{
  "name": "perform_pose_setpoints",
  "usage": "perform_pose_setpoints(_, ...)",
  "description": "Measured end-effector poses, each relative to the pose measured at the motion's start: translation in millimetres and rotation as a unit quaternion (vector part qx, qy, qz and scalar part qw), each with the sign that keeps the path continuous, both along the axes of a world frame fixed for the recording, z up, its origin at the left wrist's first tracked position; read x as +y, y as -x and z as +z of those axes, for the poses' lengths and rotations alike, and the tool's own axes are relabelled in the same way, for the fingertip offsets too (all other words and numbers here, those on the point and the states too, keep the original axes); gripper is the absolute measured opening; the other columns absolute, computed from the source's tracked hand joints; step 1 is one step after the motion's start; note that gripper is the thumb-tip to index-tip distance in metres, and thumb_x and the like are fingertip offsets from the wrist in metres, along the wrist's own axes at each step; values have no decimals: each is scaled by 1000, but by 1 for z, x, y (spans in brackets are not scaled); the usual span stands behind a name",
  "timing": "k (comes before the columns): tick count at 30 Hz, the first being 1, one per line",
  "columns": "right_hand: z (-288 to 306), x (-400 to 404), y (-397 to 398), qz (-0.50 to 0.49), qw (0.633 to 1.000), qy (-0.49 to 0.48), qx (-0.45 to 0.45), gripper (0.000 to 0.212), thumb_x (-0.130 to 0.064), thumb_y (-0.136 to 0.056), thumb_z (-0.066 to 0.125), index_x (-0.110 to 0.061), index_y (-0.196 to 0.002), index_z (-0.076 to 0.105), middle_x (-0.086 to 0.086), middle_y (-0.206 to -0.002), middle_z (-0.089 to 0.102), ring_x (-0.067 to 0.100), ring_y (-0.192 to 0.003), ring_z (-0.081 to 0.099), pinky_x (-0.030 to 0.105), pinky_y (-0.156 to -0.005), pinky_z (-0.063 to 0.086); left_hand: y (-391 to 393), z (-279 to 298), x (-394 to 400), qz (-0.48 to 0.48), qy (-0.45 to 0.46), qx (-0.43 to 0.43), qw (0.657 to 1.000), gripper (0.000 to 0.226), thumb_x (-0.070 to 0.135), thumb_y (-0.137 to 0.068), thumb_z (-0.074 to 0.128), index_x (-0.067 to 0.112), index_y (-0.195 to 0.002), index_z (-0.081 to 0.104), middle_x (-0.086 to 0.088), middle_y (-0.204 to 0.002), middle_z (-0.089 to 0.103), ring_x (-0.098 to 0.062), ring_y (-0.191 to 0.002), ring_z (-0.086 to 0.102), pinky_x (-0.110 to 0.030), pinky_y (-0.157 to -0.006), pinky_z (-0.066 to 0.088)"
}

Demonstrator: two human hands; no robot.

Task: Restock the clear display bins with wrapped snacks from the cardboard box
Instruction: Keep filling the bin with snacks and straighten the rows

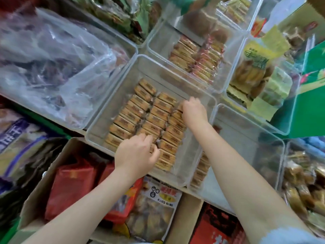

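A clear display bin (112,95) in the middle holds three rows of orange-brown wrapped snacks (156,118) standing on edge. My left hand (136,153) is at the near end of the rows, its curled fingers pinching a wrapped snack there. My right hand (193,110) reaches down into the far end of the right-hand row, fingers curled on the packets; the fingertips are hidden among them. The open cardboard box (45,175) stands below the bin, with red bags and a printed snack bag inside.
More clear bins surround the middle one: a bag-filled bin (58,55) at left, a bin of red-wrapped biscuits (198,55) behind, a nearly bare bin (246,155) at right. A green carton (309,95) stands far right. Packaged goods crowd the left edge.
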State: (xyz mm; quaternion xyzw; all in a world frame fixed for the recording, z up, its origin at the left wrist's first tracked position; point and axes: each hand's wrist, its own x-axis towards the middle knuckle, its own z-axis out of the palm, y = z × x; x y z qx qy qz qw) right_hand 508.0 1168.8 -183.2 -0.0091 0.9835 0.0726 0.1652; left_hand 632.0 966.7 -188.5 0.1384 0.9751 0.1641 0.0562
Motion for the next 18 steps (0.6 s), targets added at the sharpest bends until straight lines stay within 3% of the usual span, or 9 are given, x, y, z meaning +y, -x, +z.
perform_pose_setpoints(4,-11,-3,-11,-71,994,61,47,28,12,-92,46,0,-116,55,25,-133,42,37,-101,55,37,-73,45,0,-2,1,5,-8,9,1000,36,38,-86,49,14,-92,75,0,-73,66,-20,-55,59,-27,-44,39)
perform_pose_setpoints(7,-19,-12,-22,-79,993,58,66,29,2,-95,48,-4,-124,48,19,-122,51,33,-103,55,32,-69,38,0,-2,1,6,-10,14,1000,36,38,-86,48,13,-91,75,0,-72,66,-19,-54,57,-26,-43,38)
perform_pose_setpoints(10,-30,-22,-25,-135,986,92,21,34,-7,-99,45,-6,-133,42,18,-114,61,36,-98,63,35,-65,41,-1,-3,2,6,-17,12,1000,37,37,-87,48,12,-91,75,-1,-72,67,-20,-54,57,-28,-43,42)
perform_pose_setpoints(12,-35,-19,-20,-170,977,125,10,39,-9,-98,44,-7,-136,40,20,-118,60,36,-100,62,36,-68,45,-1,-2,2,2,-20,9,1000,38,37,-88,46,13,-90,75,-1,-72,67,-20,-54,58,-28,-43,42)
perform_pose_setpoints(16,-30,-5,-4,-186,964,176,-69,53,-14,-97,41,-10,-149,31,20,-138,48,34,-121,50,42,-94,45,0,-1,2,-8,0,4,1000,35,39,-87,45,16,-78,70,4,-62,57,-17,-48,48,-24,-44,25)
perform_pose_setpoints(18,-19,-6,-5,-161,964,170,-123,57,-16,-97,44,-10,-152,29,16,-135,54,28,-112,56,40,-87,51,1,3,1,-7,15,1,1000,35,40,-88,43,17,-75,66,7,-60,51,-15,-49,43,-24,-45,19)
